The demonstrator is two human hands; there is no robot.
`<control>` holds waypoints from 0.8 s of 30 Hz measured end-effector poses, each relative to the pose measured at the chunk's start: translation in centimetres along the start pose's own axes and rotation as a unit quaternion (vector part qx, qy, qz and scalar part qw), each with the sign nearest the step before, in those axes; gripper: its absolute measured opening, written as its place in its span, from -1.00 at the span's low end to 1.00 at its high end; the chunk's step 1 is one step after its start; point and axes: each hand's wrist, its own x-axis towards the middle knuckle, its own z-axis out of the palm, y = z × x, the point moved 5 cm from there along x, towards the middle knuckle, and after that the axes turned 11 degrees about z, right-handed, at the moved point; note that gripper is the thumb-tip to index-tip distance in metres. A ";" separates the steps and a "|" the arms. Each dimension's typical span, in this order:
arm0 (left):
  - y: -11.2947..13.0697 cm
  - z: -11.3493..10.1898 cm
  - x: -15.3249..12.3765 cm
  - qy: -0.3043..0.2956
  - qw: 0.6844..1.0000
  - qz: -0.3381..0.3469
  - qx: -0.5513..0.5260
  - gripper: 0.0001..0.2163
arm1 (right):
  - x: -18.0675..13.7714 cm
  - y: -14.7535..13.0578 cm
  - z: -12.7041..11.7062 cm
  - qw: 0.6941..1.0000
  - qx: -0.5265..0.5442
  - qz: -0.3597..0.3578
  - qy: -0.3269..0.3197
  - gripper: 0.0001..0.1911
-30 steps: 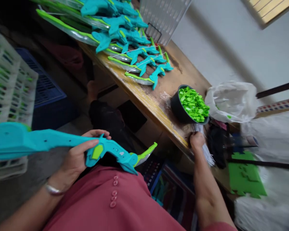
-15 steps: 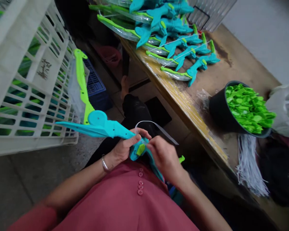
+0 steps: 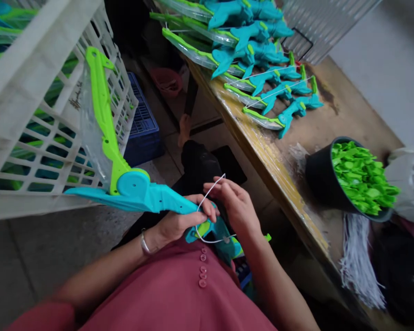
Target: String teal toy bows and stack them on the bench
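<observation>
A turquoise toy bow (image 3: 170, 201) with a lime-green limb (image 3: 101, 105) lies across my lap, its limb angled up at the left. My left hand (image 3: 181, 223) is wrapped round the bow's turquoise body, close to a small green piece (image 3: 203, 228). Beside it, my right hand (image 3: 239, 209) has its fingers curled at a thin white string (image 3: 207, 242). That string loops up over the left fingers and down past the green piece. The right fingertips are partly hidden, and so is the far end of the bow, behind my right wrist.
Several similar bows (image 3: 262, 87) lie on the workbench (image 3: 348, 110). A black bucket (image 3: 319, 179) of small green parts stands there, with a bundle of white strings (image 3: 359, 262) hanging beneath. At left is a white crate (image 3: 65, 99) holding more bows; a blue crate (image 3: 143, 142) is behind.
My right hand has lifted slightly and opened out from its tight fist beside the left hand. The string now forms a wide loop over the left fingers. The view has shifted a little.
</observation>
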 end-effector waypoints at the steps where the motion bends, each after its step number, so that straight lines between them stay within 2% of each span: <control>1: 0.0 0.1 -0.1 -0.005 1.000 0.006 -0.007 -0.95 | 0.7 -0.3 0.0 0.998 0.064 0.002 0.004 -0.54; 3: -0.2 0.0 -0.4 -0.007 0.999 0.014 -0.030 -0.95 | 2.0 -1.5 -0.3 0.989 0.147 -0.001 0.006 -0.54; 5: -0.5 -0.3 -0.7 0.000 0.999 0.020 -0.048 -0.95 | 2.9 -3.2 -1.0 0.982 0.187 -0.010 0.002 -0.57; 8: -0.8 -1.0 -1.1 0.016 0.999 0.016 -0.049 -0.94 | 3.5 -5.8 -2.2 0.976 0.214 -0.029 -0.004 -0.64; 11: -0.8 -1.5 -1.4 0.021 0.999 0.015 -0.043 -0.92 | 3.4 -7.7 -3.1 0.974 0.218 -0.061 0.026 -0.73; 20: -2.0 -2.6 -2.3 0.020 0.998 0.007 -0.059 -0.93 | 3.9 -10.1 -6.0 0.937 0.280 -0.147 0.151 -0.90; 24: -1.7 -2.9 -1.9 0.026 0.999 0.015 -0.036 -0.91 | 2.9 -11.0 -7.0 0.948 0.242 -0.152 0.139 -0.77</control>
